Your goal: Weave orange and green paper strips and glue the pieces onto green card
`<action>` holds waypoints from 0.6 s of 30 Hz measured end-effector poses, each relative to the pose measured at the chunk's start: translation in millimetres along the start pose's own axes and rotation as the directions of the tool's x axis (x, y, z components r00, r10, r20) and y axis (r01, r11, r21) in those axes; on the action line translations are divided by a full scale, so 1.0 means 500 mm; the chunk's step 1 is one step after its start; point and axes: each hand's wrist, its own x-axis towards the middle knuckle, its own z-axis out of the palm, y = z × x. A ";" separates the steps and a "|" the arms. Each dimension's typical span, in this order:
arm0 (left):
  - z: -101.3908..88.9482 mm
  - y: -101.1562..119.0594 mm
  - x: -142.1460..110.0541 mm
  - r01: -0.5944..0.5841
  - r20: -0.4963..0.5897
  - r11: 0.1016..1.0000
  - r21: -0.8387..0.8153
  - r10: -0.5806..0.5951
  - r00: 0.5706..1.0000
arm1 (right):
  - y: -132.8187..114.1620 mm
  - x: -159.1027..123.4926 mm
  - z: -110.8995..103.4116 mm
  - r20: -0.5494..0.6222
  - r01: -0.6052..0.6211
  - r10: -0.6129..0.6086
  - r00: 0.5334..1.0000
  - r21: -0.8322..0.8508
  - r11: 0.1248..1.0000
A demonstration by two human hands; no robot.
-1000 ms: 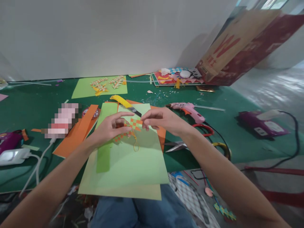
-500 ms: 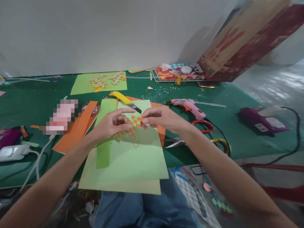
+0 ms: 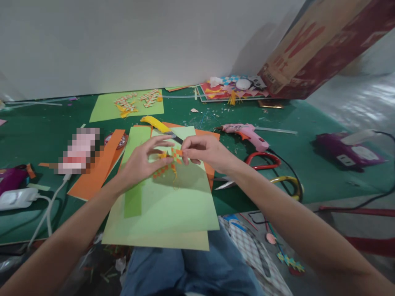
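Note:
A small woven paper piece point(image 3: 176, 155) in orange and green checks is held up over the pale green sheets point(image 3: 173, 209). My right hand point(image 3: 206, 151) pinches its right end between thumb and fingers. On its left side, my left hand point(image 3: 142, 158) grips it with the thumb in front, and the upper fingers are curved and lifted apart. Part of the weave and a thin yellow cord point(image 3: 175, 176) hang below the hands. Just behind the fingers lies a yellow utility knife point(image 3: 156, 124), its blade end partly hidden.
A pink glue gun point(image 3: 251, 135) and red-and-yellow-handled scissors point(image 3: 263, 161) lie to the right. Orange paper strips point(image 3: 95, 179) and a blurred-out pink object point(image 3: 82, 150) are at left. Finished woven pieces point(image 3: 126, 102) lie behind. A paper bag point(image 3: 311, 45) leans at the back right.
My right hand has shifted slightly left and curled more over the woven piece. My left fingers have spread wider and lifted. The view has moved a little.

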 end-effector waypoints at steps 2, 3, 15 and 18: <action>0.008 0.000 -0.003 -0.133 -0.195 0.983 0.128 0.156 0.968 | 0.003 0.001 0.009 -0.046 0.052 -0.053 0.998 -0.015 0.999; 0.012 0.001 -0.005 -0.178 -0.254 0.971 0.161 0.215 0.943 | 0.004 0.001 0.014 -0.063 0.078 -0.080 0.995 -0.029 0.997; 0.021 0.022 -0.014 -0.219 -0.114 0.969 0.115 0.232 0.966 | 0.008 -0.002 0.050 -0.091 0.135 -0.154 0.984 -0.190 0.972; 0.019 0.025 -0.015 -0.201 -0.110 0.969 0.146 0.218 0.970 | 0.010 -0.002 0.048 -0.097 0.139 -0.160 0.982 -0.200 0.970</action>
